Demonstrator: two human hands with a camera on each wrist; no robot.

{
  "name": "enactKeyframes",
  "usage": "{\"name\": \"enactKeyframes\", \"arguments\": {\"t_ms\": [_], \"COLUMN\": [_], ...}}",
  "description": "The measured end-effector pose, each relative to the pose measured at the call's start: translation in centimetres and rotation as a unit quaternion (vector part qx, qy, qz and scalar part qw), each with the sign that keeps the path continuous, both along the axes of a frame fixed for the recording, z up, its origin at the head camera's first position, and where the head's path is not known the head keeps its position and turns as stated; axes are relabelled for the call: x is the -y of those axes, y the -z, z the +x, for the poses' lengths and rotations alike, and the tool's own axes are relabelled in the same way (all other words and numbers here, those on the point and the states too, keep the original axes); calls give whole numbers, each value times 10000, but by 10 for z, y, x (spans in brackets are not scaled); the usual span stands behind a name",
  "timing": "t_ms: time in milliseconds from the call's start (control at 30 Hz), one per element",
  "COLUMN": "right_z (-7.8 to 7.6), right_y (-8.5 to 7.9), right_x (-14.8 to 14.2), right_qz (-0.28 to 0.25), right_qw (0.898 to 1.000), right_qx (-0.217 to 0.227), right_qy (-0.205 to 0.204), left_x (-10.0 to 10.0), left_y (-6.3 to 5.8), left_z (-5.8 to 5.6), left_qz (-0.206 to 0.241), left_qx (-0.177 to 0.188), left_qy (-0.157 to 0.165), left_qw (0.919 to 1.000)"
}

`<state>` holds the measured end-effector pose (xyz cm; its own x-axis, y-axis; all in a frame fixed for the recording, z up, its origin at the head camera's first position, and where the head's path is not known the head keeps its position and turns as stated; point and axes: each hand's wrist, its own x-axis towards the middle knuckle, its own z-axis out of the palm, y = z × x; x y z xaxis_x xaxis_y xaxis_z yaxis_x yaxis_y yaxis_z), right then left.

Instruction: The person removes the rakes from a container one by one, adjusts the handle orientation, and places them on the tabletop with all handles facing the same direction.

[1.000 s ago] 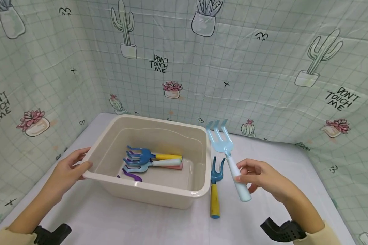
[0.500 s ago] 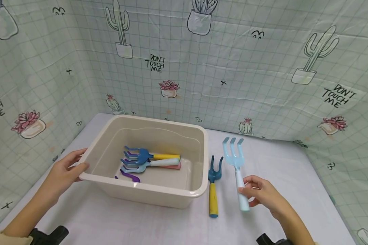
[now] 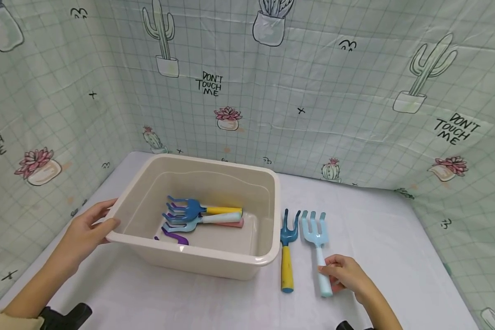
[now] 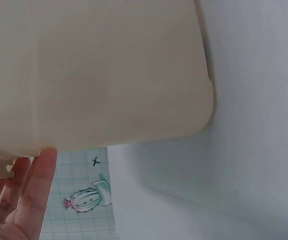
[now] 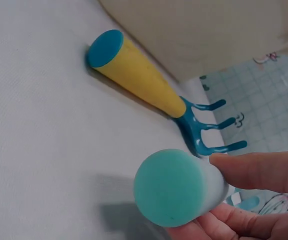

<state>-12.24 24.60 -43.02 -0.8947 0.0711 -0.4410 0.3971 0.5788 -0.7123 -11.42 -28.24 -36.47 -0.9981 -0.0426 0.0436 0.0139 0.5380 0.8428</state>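
My left hand [image 3: 86, 233] grips the left rim of a beige plastic bin [image 3: 194, 260], thumb on top and fingers beneath. In the left wrist view the fingers press against the bin's outer side. To the right of the bin, my right hand [image 3: 349, 277] pinches the white handle of a light blue hand rake [image 3: 315, 236], its tines pointing away from me. The right wrist view shows the handle's round green end [image 5: 169, 187] between thumb and fingers, close over the table. Beside it lies a blue hand rake [image 3: 287, 268] with a yellow handle.
Inside the bin lie a blue rake with a yellow handle [image 3: 224, 210], a light blue rake [image 3: 220, 218], and purple tines [image 3: 177, 236] with a pink handle [image 3: 235, 224] partly covered. A cactus-print cloth [image 3: 251, 91] stands behind the white table [image 3: 375, 220].
My right hand has brought the light blue rake down and toward me, straightening it to lie alongside the yellow-handled one. The left hand has kept its grip on the bin.
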Motion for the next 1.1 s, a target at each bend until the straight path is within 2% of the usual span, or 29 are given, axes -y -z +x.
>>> {"name": "enactKeyframes", "arguments": {"t_ms": [233, 300, 533, 933, 1100], "right_z": [-6, -6, -8, -7, -8], "right_y": [14, 15, 13, 14, 14], "right_x": [3, 7, 14, 18, 21], "right_qz": [-18, 24, 236, 275, 224], "right_qw": [9999, 9999, 9997, 9994, 9994], "right_qx": [154, 90, 45, 181, 205], "right_qy": [-36, 59, -19, -121, -148], "left_x": [0, -1, -3, -5, -6], "left_y": [-1, -2, -3, -4, -5], "left_z": [-1, -1, 0, 3, 6], "left_qz": [-149, -155, -117, -130, -193], "left_qx": [-18, -13, 35, 138, 67], "left_qy": [-29, -44, -88, -100, -148], "left_qw": [9999, 9999, 9999, 9998, 9997]}}
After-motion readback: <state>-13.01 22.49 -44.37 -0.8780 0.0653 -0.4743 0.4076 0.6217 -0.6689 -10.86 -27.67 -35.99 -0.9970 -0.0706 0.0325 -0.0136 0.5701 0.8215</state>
